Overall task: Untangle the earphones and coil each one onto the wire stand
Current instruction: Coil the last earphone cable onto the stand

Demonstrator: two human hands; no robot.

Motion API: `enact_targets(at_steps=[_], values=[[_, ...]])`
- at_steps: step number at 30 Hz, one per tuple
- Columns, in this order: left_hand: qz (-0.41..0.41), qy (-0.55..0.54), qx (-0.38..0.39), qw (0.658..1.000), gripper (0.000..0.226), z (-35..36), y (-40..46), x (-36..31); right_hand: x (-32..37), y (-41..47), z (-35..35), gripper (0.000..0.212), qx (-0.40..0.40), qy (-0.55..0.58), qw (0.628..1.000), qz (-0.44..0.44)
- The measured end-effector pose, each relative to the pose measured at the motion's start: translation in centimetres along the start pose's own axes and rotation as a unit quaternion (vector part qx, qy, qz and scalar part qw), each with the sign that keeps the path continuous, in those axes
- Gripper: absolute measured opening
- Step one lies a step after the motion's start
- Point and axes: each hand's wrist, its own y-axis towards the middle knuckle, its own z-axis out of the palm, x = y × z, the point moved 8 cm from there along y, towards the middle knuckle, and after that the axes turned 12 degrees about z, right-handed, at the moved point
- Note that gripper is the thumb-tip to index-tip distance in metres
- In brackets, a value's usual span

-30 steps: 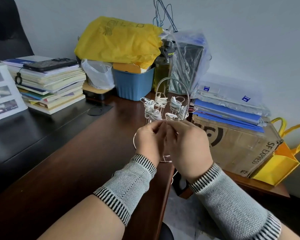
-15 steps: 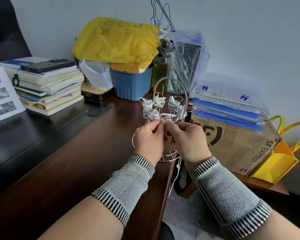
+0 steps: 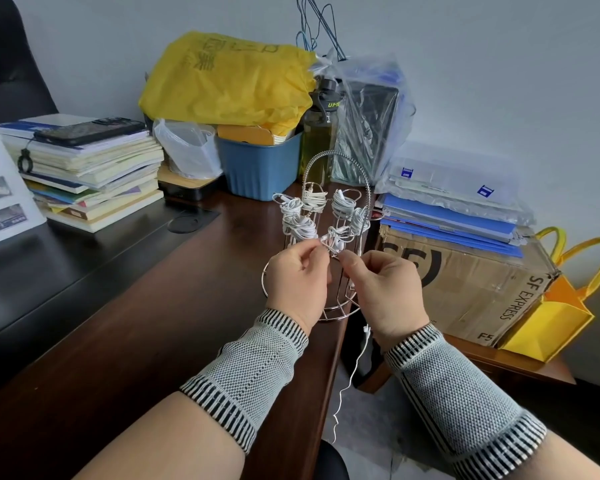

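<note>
Winding is under way: the left hand [image 3: 297,284] and right hand [image 3: 383,289] both pinch a white earphone cable [image 3: 333,241] at the wire stand [image 3: 329,216] on the desk's edge, five bundles already coiled at 12 o'clock. Its loose tail [image 3: 352,372] dangles at 6 o'clock (unwound, I judge). Next: more turns round the hook, kept taut.

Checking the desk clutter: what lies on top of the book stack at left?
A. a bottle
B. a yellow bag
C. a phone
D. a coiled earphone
C: a dark phone lies flat on top of the book stack.
</note>
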Motion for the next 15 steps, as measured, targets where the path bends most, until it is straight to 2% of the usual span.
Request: enact_targets(at_steps=[5,10,15], values=[[0.042,0.058,0.001,0.997,0.022,0.1,0.1,-0.1,0.0,-0.3,-0.3,0.042,0.01,0.02,1.0,-0.011],[0.075,0.111,0.024,0.991,0.024,0.3,-0.4,-0.7,-0.3,-0.3,-0.5,0.04,0.016,0.025,1.0,-0.01],[0.077,0.113,0.039,0.99,0.031,0.5,-0.6,-1.1,-1.1,0.4,-1.1,0.025,0.019,0.013,1.0,-0.004]])
